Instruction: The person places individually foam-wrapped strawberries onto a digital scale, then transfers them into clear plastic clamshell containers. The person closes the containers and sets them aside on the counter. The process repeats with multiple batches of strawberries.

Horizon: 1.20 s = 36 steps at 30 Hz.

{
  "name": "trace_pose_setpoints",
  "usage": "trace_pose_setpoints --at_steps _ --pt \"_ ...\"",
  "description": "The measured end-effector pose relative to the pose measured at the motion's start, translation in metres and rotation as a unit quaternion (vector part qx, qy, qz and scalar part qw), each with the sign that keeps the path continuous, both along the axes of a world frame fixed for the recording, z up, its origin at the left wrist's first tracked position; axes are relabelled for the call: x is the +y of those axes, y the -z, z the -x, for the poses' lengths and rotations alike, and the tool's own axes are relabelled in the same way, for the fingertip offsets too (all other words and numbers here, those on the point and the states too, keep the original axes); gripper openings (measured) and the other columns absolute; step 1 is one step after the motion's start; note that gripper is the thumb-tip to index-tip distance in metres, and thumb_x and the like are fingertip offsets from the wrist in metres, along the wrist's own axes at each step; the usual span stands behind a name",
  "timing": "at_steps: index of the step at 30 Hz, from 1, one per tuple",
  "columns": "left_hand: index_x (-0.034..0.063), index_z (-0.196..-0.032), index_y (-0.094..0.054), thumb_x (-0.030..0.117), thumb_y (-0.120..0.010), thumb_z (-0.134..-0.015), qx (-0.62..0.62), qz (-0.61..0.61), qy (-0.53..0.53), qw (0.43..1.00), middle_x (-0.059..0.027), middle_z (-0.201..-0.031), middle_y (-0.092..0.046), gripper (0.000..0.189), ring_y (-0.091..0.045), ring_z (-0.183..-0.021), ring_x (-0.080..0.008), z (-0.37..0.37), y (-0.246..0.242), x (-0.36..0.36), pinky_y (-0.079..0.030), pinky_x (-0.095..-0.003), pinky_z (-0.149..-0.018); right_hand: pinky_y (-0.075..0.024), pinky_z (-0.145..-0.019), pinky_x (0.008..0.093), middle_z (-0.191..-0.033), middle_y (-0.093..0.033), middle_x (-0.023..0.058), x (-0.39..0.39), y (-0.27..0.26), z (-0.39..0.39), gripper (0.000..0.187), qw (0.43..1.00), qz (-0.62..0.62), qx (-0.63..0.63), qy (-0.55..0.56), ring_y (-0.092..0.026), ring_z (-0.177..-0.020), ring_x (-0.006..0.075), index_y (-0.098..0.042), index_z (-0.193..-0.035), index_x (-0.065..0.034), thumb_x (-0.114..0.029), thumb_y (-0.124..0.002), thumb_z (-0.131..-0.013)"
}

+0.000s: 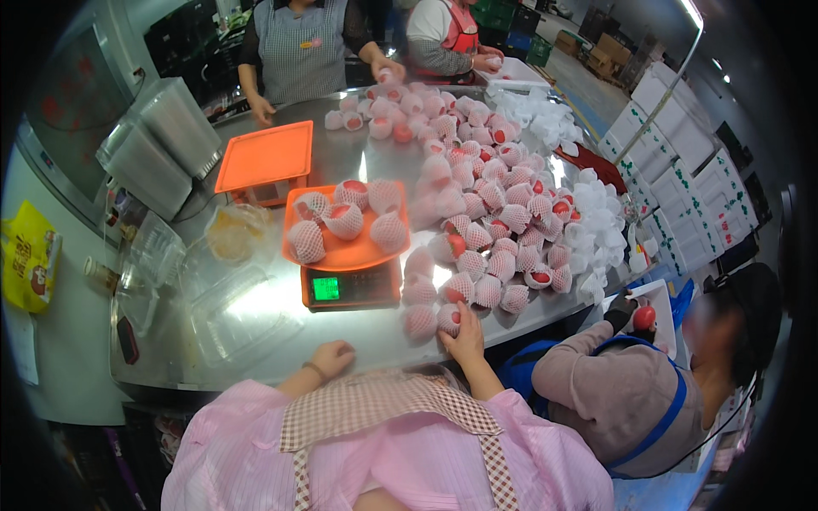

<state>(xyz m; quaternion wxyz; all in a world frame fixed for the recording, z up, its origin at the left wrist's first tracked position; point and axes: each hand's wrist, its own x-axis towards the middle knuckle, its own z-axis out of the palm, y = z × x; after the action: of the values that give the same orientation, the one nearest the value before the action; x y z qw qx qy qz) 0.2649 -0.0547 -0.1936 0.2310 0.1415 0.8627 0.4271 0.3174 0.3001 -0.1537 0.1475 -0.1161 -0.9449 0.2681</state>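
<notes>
My right hand (467, 337) has its fingers around a red fruit in a white foam net (449, 319), at the near edge of a large heap of netted red fruit (492, 191) on the metal table. My left hand (333, 359) rests at the table's near edge, fingers curled, with nothing visible in it. Ahead of it stands a digital scale (350, 286) with a lit green display. Its orange tray (345, 259) holds several netted fruits. Behind, to the left, is a second scale with a bare orange platform (265, 156).
Clear plastic containers (230, 313) and a plastic bag (238, 233) lie left; stacked clear trays (160, 140) stand behind. Loose foam nets (594, 223) edge the table's right side. A co-worker (626, 389) sits close on my right, holding a red fruit. Two people stand across the table.
</notes>
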Motion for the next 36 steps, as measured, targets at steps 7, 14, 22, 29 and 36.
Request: trace_pose_setpoints --at_steps 7,14,22,29,36 --pt "0.0046 -0.103 -0.071 0.022 -0.068 -0.088 -0.018 0.002 -0.008 1.0 -0.0048 -0.077 -0.069 0.023 -0.064 -0.068 -0.0127 -0.001 0.007 -0.003 -0.053 -0.0284 -0.065 -0.0486 -0.092 0.0427 -0.115 -0.065 0.0201 0.093 -0.023 0.058 0.057 0.988 0.06 0.112 0.081 -0.063 -0.105 0.0346 -0.058 -0.127 -0.0003 -0.026 -0.076 -0.08" --pt "0.0043 -0.101 -0.071 0.022 -0.069 -0.088 -0.047 -0.002 -0.049 0.998 -0.005 -0.078 -0.069 0.023 -0.064 -0.068 -0.0128 -0.011 -0.006 -0.008 -0.053 -0.0287 -0.065 -0.0481 -0.094 0.0346 -0.119 -0.062 0.015 0.21 0.014 0.206 0.065 0.899 0.286 0.238 0.231 -0.06 -0.109 0.0249 -0.05 -0.134 0.0029 -0.029 -0.077 -0.084" --pt "0.0038 -0.099 -0.069 0.025 -0.064 -0.092 -0.142 0.038 -0.096 0.985 -0.0081 -0.079 -0.07 0.023 -0.065 -0.065 -0.0165 -0.02 -0.011 -0.019 -0.052 -0.031 -0.061 -0.0406 -0.106 0.0445 -0.134 -0.054 0.0265 0.219 -0.009 0.221 0.08 0.966 0.026 0.029 0.255 -0.053 -0.123 0.0401 -0.044 -0.141 -0.0013 -0.037 -0.077 -0.077" --pt "0.0034 -0.093 -0.064 0.025 -0.061 -0.096 -0.237 0.038 -0.084 0.967 -0.0066 -0.072 -0.068 0.022 -0.063 -0.057 -0.012 0.004 -0.02 -0.01 -0.05 -0.0267 -0.052 -0.0511 -0.088 0.0413 -0.102 -0.071 0.0175 0.177 -0.017 0.191 0.069 0.976 0.103 0.022 0.19 -0.069 -0.094 0.0311 -0.045 -0.141 -0.002 -0.03 -0.074 -0.084" --pt "0.0027 -0.088 -0.064 0.024 -0.061 -0.097 -0.323 0.0 -0.06 0.945 -0.0067 -0.073 -0.069 0.023 -0.064 -0.059 -0.0129 0.025 -0.028 -0.005 -0.052 -0.0275 -0.053 -0.0508 -0.085 0.0414 -0.11 -0.069 0.0187 0.243 -0.052 0.222 0.042 0.966 0.085 0.123 0.211 -0.067 -0.099 0.0324 -0.064 -0.117 -0.0009 -0.032 -0.069 -0.088"
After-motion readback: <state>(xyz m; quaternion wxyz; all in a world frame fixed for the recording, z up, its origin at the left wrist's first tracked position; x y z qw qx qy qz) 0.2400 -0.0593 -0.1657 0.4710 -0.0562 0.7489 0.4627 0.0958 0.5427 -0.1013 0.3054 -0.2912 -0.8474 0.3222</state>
